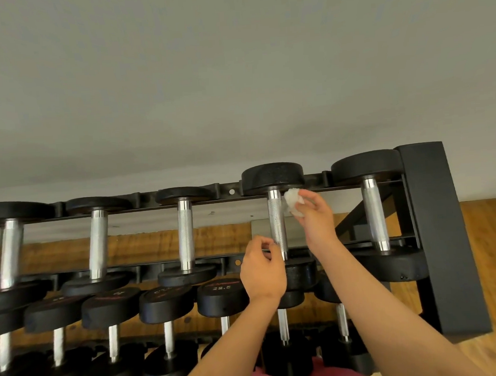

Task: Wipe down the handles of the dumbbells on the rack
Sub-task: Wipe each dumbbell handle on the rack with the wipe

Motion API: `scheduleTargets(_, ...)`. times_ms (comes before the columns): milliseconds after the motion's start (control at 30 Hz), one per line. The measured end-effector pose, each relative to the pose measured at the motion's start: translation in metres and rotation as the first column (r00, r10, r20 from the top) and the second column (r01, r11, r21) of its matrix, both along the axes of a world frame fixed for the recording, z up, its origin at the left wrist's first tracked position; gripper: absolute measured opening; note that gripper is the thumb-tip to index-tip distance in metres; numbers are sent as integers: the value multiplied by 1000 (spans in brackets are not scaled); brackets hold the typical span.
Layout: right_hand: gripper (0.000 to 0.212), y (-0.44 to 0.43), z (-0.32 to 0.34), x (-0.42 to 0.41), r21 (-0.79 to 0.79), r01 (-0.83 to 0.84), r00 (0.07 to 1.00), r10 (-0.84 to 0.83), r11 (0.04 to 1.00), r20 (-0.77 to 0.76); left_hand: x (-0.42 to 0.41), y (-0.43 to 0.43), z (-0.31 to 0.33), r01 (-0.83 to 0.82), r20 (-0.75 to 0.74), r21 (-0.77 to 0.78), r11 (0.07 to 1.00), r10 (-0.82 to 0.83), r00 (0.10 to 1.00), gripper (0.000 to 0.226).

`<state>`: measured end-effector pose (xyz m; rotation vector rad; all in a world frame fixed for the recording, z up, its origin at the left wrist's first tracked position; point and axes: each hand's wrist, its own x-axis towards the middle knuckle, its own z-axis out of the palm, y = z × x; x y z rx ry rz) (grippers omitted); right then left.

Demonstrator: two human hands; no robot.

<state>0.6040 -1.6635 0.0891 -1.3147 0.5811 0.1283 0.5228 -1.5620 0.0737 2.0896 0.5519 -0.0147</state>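
Observation:
A black rack (435, 234) holds two rows of black dumbbells with knurled chrome handles. My right hand (315, 212) pinches a crumpled white wipe (292, 201) just right of the upper end of one top-row handle (276, 221), the second from the right. The wipe touches or nearly touches that handle. My left hand (262, 269) hovers at the lower end of the same handle, fingers curled loosely beside it; I cannot tell whether they touch the chrome. Other top-row handles (185, 232) stand to the left and one (374, 212) to the right.
The lower row of dumbbells (221, 297), one marked 22.5, sits under my forearms. A grey wall fills the upper view. Wooden floor (494, 245) shows right of the rack's black end post and between the dumbbells.

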Motion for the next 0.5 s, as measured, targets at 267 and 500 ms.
scheduleTargets(267,16,18,6,0,57,-106,994,106,993,5,0,0,-1,-5,1,3,1000,5,1000,10)
scheduleTargets(500,19,15,-2,1,-195,-105,980,135,975,144,0,0,-1,2,5,7,1000,-3,1000,10)
